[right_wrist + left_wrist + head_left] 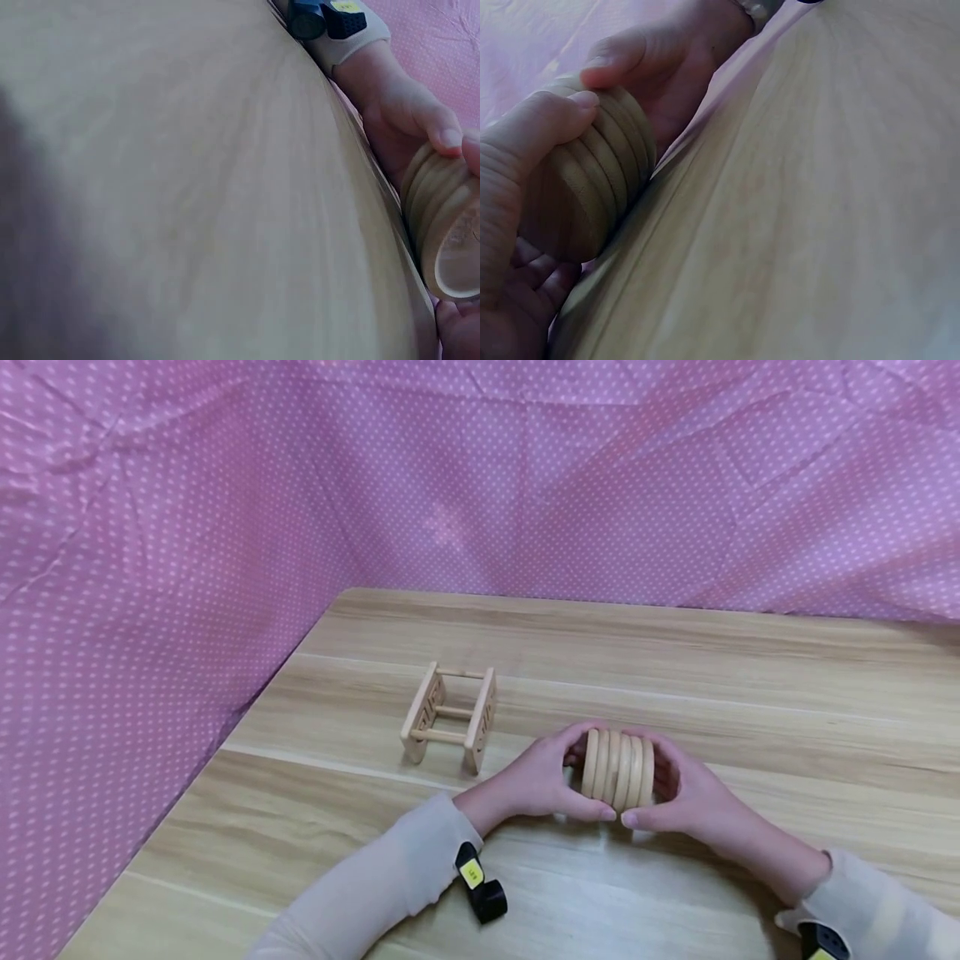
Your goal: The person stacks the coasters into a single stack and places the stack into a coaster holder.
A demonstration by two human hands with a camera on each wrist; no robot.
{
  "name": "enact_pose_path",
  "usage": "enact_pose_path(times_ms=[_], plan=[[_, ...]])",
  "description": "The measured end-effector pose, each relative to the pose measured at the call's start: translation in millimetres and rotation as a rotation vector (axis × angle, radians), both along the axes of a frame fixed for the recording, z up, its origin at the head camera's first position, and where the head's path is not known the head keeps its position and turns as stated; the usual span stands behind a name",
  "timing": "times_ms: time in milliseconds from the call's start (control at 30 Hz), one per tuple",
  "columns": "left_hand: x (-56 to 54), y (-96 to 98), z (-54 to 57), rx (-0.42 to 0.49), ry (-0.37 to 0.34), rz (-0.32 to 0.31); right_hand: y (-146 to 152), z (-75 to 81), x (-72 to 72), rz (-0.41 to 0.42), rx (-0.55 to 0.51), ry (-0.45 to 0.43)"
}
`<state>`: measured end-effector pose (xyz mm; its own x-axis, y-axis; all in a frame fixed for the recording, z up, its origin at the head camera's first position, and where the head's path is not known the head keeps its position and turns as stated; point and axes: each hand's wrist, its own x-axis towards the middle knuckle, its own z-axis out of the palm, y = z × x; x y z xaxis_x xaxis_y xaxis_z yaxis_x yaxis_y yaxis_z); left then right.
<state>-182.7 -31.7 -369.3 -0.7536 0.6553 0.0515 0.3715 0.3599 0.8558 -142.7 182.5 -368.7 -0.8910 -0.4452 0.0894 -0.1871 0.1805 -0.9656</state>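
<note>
A row of several round wooden coasters [618, 768] stands on edge, pressed face to face, at the table's middle right. My left hand [532, 781] grips the row's left end, its thumb along the near rim. From the other end my right hand [693, 797] holds it, the two thumb tips almost meeting. The left wrist view shows both thumbs on top of the coasters [604, 161], close to the tabletop. In the right wrist view the end coaster [457, 247] has a recessed face with a faint engraved mark. Most fingers are hidden behind the row.
Left of the hands stands a small wooden rack [486, 718] with two cut-out side panels joined by dowels. The wooden table [315, 793] has its left edge beside a pink dotted cloth [450, 493], which hangs along the back and left. Each wrist wears a small black camera [487, 897].
</note>
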Motion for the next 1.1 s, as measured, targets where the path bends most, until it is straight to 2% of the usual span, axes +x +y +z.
enact_pose_path(times_ms=[367, 700, 1100], plan=[[1.3, -1.2, -0.1, 0.004, -0.013, 0.044, -9, -1.6, -1.3, -0.048, -0.006, -0.002], [1.7, -3.6, -0.2, -0.005, -0.005, 0.041, -14, -3.4, -0.2, -0.112, 0.050, 0.028], [4.9, -4.6, 6.6, 0.012, 0.009, 0.063, -16, 5.8, 3.5, -0.149, 0.092, 0.037]])
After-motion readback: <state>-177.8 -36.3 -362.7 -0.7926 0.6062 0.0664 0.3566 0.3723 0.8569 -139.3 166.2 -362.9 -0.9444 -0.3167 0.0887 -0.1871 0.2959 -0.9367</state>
